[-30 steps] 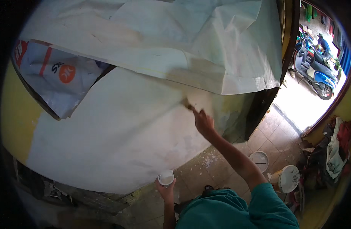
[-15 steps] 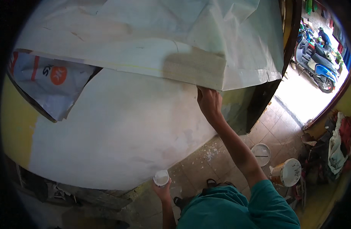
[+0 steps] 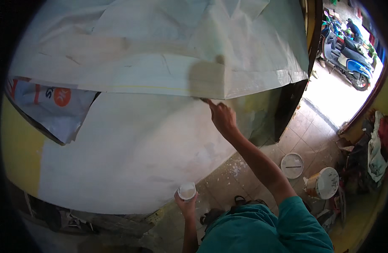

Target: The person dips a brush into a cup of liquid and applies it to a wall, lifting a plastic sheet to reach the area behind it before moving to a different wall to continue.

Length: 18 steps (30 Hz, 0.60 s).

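My left hand [image 3: 186, 206] is wrapped round a small white tub [image 3: 187, 191] with off-white paste or paint in it. It is held low, in front of the white-coated wall [image 3: 147, 143]. My right hand [image 3: 223, 116] reaches up to the lower edge of a pale plastic sheet [image 3: 160, 67] hanging over the wall. Its fingers are closed, the index finger stretched along a thin dark thing [image 3: 203, 100] at the sheet's edge. Most of that thing is hidden, so its kind does not show.
A printed banner piece [image 3: 59, 105] hangs at the left. On the tiled floor to the right are a round lid [image 3: 292, 165] and a paint-stained bucket [image 3: 324, 183]. Clothes [image 3: 377, 147] are heaped beyond. A blue scooter [image 3: 350, 59] stands outside the doorway, with a person [image 3: 353, 30] behind it.
My right hand has moved left and slightly down along the sheet's edge, and its index finger now stretches out. The left hand with the tub has shifted slightly right in the picture.
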Tool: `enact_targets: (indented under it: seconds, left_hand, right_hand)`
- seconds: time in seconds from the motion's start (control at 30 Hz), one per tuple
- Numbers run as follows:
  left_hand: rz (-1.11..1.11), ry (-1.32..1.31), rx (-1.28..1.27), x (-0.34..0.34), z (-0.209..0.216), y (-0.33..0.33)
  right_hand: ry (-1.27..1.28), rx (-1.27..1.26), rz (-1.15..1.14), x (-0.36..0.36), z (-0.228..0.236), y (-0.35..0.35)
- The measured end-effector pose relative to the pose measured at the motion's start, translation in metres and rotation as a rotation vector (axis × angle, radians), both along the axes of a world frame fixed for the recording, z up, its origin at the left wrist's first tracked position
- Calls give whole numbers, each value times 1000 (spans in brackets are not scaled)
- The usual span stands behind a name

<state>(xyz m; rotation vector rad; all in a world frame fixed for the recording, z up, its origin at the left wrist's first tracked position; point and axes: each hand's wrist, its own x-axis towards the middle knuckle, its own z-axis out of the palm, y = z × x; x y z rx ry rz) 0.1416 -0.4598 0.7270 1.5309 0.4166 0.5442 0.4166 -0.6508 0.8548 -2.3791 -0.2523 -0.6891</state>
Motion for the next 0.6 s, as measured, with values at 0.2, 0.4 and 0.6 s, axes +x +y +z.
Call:
enact_targets:
  seconds: [0.2, 0.4, 0.6]
  left_hand:
    - [20, -7, 316, 2, -43, 23]
    - [20, 64, 43, 6, -18, 8]
    - [79, 111, 239, -7, -42, 36]
  right_hand:
    - [-381, 126, -33, 7, 36, -3]
    - [-31, -38, -13, 9, -102, 1]
    - [159, -80, 17, -10, -52, 3]
